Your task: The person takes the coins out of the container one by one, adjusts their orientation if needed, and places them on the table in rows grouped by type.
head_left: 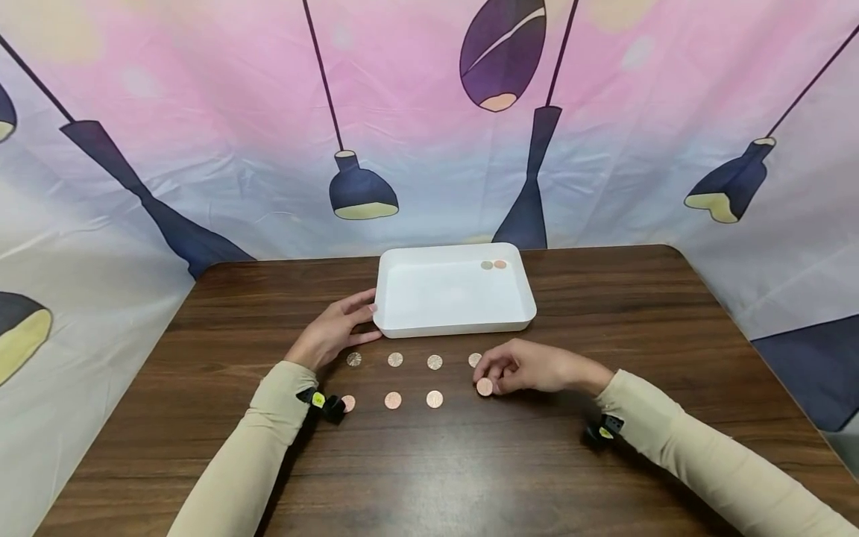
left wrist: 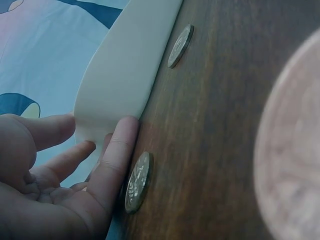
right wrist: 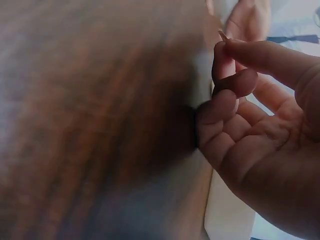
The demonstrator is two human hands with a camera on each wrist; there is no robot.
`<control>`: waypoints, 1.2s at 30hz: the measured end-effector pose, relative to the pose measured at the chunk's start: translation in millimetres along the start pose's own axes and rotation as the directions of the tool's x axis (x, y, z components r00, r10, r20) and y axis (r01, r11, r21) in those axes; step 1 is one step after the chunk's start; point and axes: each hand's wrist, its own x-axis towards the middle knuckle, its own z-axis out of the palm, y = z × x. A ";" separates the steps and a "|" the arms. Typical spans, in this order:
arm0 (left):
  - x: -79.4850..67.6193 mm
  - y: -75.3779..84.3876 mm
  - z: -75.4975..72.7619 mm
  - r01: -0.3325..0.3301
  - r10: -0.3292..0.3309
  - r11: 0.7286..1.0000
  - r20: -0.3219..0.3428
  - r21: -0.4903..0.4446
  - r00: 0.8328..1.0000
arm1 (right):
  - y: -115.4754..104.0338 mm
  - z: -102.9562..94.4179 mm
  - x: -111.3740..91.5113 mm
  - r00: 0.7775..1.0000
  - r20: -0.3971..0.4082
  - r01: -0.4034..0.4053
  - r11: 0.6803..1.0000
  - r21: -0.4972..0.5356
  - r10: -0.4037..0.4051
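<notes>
My right hand (head_left: 537, 365) pinches a copper-coloured coin (head_left: 485, 386) between thumb and fingers, low over the table; the right wrist view catches that coin (right wrist: 223, 35) edge-on at the fingertips. The other fingers of this hand are curled in. At the near left corner of a white tray (head_left: 450, 330), my left hand (head_left: 330, 333) rests its extended fingers against the wall. Two coins (head_left: 499, 264) lie inside the tray at the far right. A silver-coloured coin (left wrist: 137, 182) lies beside the left little finger in the left wrist view.
In front of the tray runs a row of silver-coloured coins (head_left: 395, 359), one partly behind the right fingers. Nearer me is a row of copper-coloured coins (head_left: 392, 400), the leftmost by the left wrist camera (head_left: 333, 409). A patterned cloth (head_left: 429, 134) hangs behind the wooden table (head_left: 429, 477).
</notes>
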 end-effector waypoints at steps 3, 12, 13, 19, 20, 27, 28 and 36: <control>0.0 -0.7 -1.0 -0.004 0.004 1.000 0.006 -0.006 1.000 | 0.4 6.8 -0.9 1.000 -0.025 -0.003 0.996 -0.094 0.001; -0.8 -0.6 0.2 -0.003 0.003 1.000 0.010 -0.010 1.000 | -5.1 21.2 -3.5 0.991 -0.104 0.049 0.949 -0.311 -0.085; -0.8 -0.6 0.4 -0.003 0.003 1.000 0.010 -0.010 1.000 | -5.3 21.8 -3.5 0.990 -0.108 0.054 0.945 -0.322 -0.094; -1.6 -0.4 0.6 -0.007 0.007 1.000 0.011 -0.016 1.000 | -5.0 23.5 -4.0 0.988 -0.115 0.058 0.927 -0.370 -0.108; -1.6 -0.4 0.6 -0.009 0.009 1.000 0.011 -0.018 1.000 | -5.0 23.6 -4.1 0.987 -0.114 0.060 0.924 -0.377 -0.111; -1.9 -0.2 0.3 -0.005 0.005 1.000 0.010 -0.013 1.000 | -5.3 25.3 -4.3 0.986 -0.114 0.069 0.917 -0.392 -0.123; -2.0 -0.2 0.3 -0.002 0.002 1.000 0.010 -0.013 1.000 | -5.3 25.5 -4.3 0.986 -0.113 0.071 0.917 -0.393 -0.125; -1.0 -0.6 -0.1 0.002 -0.002 1.000 0.006 -0.008 1.000 | -8.4 20.5 -5.1 0.976 -0.165 0.082 0.941 -0.328 -0.142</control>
